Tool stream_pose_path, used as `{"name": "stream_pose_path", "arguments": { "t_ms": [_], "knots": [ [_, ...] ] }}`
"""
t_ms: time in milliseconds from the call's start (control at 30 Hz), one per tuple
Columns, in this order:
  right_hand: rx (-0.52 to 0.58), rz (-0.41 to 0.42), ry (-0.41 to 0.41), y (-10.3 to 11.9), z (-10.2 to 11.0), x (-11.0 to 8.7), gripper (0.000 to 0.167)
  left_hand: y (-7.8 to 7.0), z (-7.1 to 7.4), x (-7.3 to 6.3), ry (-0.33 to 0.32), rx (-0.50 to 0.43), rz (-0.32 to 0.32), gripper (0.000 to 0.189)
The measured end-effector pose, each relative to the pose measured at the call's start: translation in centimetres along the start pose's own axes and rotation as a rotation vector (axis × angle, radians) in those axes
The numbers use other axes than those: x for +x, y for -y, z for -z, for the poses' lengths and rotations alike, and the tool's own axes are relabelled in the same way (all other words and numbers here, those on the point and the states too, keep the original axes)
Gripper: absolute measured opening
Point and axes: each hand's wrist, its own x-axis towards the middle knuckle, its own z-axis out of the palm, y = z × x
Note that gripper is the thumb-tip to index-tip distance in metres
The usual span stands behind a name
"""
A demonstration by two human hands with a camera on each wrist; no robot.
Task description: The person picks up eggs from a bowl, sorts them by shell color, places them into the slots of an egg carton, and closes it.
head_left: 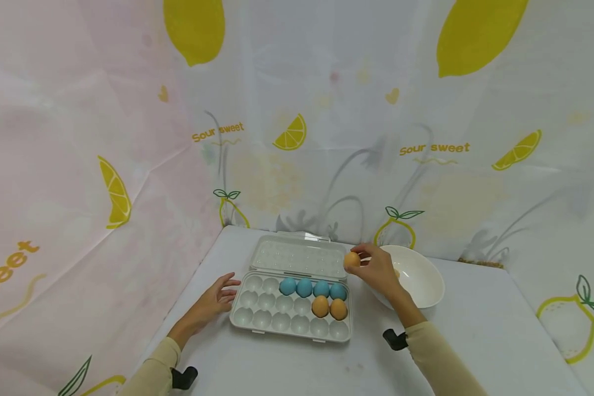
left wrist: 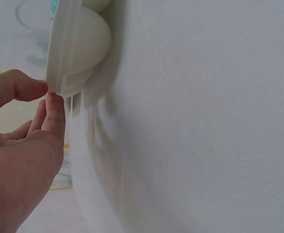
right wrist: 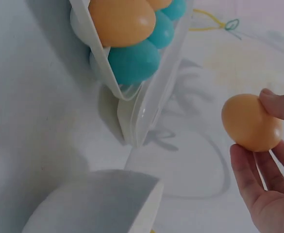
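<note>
My right hand [head_left: 378, 269] pinches an orange egg [right wrist: 251, 122] between thumb and fingertips, raised above the table beside the white bowl [head_left: 421, 280]. A white egg carton [head_left: 280, 322] lies with its lid [head_left: 302, 256] folded open toward the back. Several blue eggs [head_left: 304, 287] sit in its back row, from the third cup to the right end. Two orange eggs [head_left: 329, 308] fill the right end of the middle row. At the carton's left side is my left hand [head_left: 210, 302], its thumb and fingertips touching the rim [left wrist: 59, 63], with the other fingers loosely extended.
The bowl stands right of the carton, close to my right forearm; something orange-brown shows inside, mostly hidden by the hand. A white cloth covers the table [head_left: 455, 352]. Lemon-printed sheets [head_left: 326, 181] hang behind and along the left side.
</note>
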Motion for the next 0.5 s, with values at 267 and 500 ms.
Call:
{"name": "stream_pose_path", "arguments": {
  "t_ms": [267,500],
  "knots": [
    [0.035,0.045,0.045,0.9,-3.2,-1.3,0.042,0.2,0.0,-0.1,0.017,-0.023,-0.017,0.086],
    [0.076,0.053,0.139,2.0,-5.6,-2.4,0.039,-0.1,0.0,-0.1,0.006,-0.025,-0.002,0.085]
  ]
}}
